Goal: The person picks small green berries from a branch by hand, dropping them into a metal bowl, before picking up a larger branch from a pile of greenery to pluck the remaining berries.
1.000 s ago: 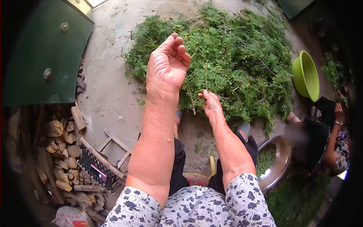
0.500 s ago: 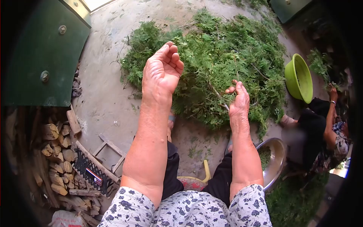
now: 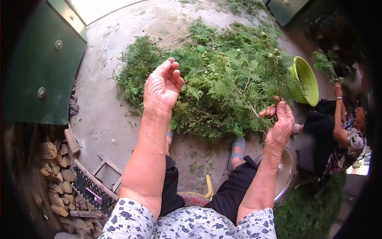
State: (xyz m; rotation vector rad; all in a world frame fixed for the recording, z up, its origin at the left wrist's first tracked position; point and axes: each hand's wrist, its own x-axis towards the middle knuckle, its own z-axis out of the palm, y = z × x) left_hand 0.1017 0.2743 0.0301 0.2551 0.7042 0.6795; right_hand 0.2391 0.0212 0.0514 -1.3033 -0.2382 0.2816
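Note:
My right hand pinches the lower end of a leafy evergreen branch between thumb and fingers. The branch stands up from the grip, with small round green cones near its top. My left hand is raised to the left, palm turned inward and fingers curled, with thumb and index tips close together. Anything between those tips is too small to make out. Behind both hands, a broad heap of cut evergreen branches covers the floor.
A green basin stands tilted right of the heap. Near my right forearm is a metal bowl. At right, another person holds a sprig. Split firewood, a wooden frame and a green cabinet line the left.
My right hand has moved right, and the branch with cones now shows above it. My left hand has shifted slightly left and down. The view has turned a little.

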